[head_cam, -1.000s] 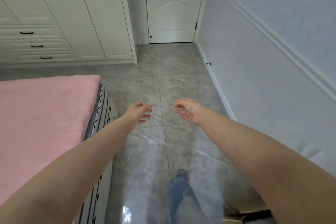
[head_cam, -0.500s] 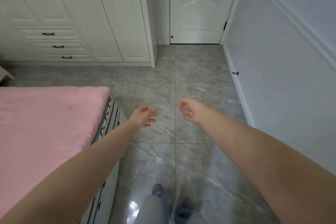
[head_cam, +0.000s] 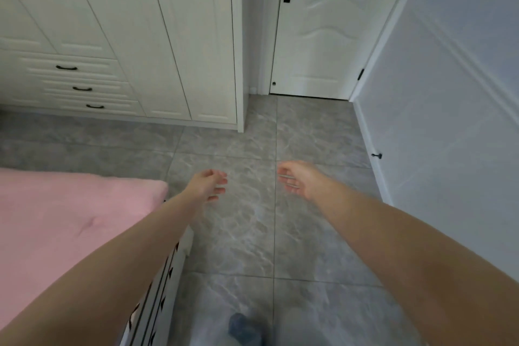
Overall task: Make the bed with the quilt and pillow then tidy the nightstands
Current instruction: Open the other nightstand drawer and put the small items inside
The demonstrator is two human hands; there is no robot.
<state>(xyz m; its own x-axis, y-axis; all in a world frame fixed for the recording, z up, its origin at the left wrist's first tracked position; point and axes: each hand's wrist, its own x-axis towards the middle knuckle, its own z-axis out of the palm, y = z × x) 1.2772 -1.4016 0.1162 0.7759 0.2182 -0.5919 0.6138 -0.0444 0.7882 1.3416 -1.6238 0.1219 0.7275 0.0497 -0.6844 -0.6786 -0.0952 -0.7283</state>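
Pink bedding (head_cam: 70, 222) is covering the bed at the lower left, lying flat up to the corner, with a black-and-white striped layer (head_cam: 157, 298) showing along the bed's side beneath it. Whether this pink cover is the quilt or only a sheet cannot be told, and neither a pillow nor a nightstand is appearing anywhere in view. The person is standing on the grey tiled floor (head_cam: 247, 233) beside the bed, facing a white wardrobe (head_cam: 157, 36) and a closed door (head_cam: 323, 36).

Both arms are reaching forward over the floor. The left hand (head_cam: 209, 184) is hanging with its fingers loosely curled and its grip released — it is holding nothing and touching nothing, though it is hovering just past the bed corner. The right hand (head_cam: 297, 181) is likewise relaxed and empty, palm turned inward, well apart from the wall on its side.

Judging by this, the step in hand is walking round the bed to fetch or reach the bedding. Doing it well is probably a matter of rounding the corner closely, keeping both hands free — and taking cloth by an edge with both hands, so that it is spreading evenly rather than bunching.
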